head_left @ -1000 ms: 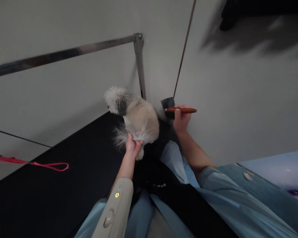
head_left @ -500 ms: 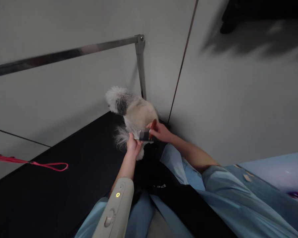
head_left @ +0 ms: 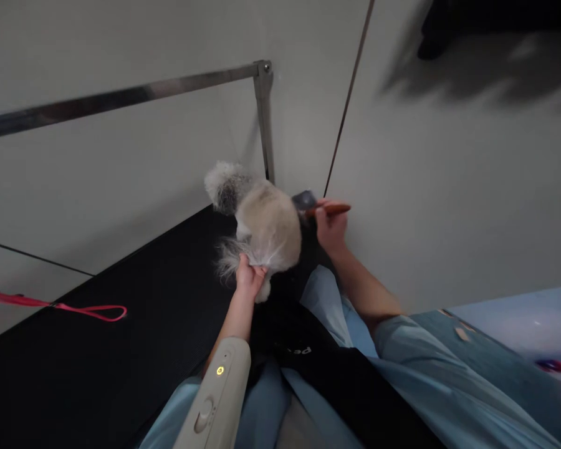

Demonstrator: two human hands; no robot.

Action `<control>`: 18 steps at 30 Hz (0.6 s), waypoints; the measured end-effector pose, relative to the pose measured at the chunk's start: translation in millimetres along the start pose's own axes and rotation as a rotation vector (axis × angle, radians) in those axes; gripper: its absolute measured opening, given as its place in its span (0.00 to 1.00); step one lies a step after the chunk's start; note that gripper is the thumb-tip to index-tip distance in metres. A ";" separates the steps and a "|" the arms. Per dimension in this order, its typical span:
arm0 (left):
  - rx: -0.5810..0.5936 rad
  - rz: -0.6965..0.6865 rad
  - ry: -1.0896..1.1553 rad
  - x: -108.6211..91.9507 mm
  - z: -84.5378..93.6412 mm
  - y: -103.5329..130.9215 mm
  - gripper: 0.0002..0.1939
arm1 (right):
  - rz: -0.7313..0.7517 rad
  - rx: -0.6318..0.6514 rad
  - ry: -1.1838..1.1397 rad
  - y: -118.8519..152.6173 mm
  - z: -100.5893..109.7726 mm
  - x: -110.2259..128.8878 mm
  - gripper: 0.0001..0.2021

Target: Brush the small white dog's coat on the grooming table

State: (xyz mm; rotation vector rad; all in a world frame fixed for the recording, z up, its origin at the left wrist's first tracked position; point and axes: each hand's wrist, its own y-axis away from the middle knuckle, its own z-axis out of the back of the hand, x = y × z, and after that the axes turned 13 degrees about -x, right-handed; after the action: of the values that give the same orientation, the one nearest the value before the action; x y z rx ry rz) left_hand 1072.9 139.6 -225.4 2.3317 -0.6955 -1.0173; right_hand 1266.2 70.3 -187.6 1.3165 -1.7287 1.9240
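A small fluffy white and grey dog (head_left: 259, 221) stands on a black table (head_left: 121, 349) near the far corner, its head turned to the left. My left hand (head_left: 249, 277) grips the fur at the dog's rear. My right hand (head_left: 331, 227) holds a slicker brush (head_left: 318, 206) with a reddish wooden handle, its pad against the dog's right flank.
A metal grooming arm (head_left: 262, 112) with a horizontal bar rises behind the dog. A pink leash loop (head_left: 91, 310) hangs at the left over the table. A beige dryer handle with a lit button (head_left: 212, 399) points up under my left arm.
The brush was raised beside the dog, swept down to its rear by my left hand, and has come back up to the dog's right flank. The left hand kept its hold.
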 end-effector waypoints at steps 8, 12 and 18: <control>-0.009 -0.021 0.005 3.7 0.5 3.4 0.24 | -0.079 -0.076 0.047 12.3 2.7 0.2 0.14; -0.031 -0.019 0.003 7.8 -0.9 2.7 0.24 | -0.093 0.342 -0.024 29.3 4.6 2.7 0.14; 0.004 -0.057 0.067 15.7 -3.3 -1.7 0.24 | -0.120 -0.088 -0.014 47.7 6.8 2.2 0.13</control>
State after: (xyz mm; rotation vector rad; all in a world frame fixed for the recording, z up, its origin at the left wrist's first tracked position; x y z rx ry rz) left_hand 1085.1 131.9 -232.5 2.3901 -0.6086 -0.9584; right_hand 1235.1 50.5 -218.8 1.3713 -1.6796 1.7585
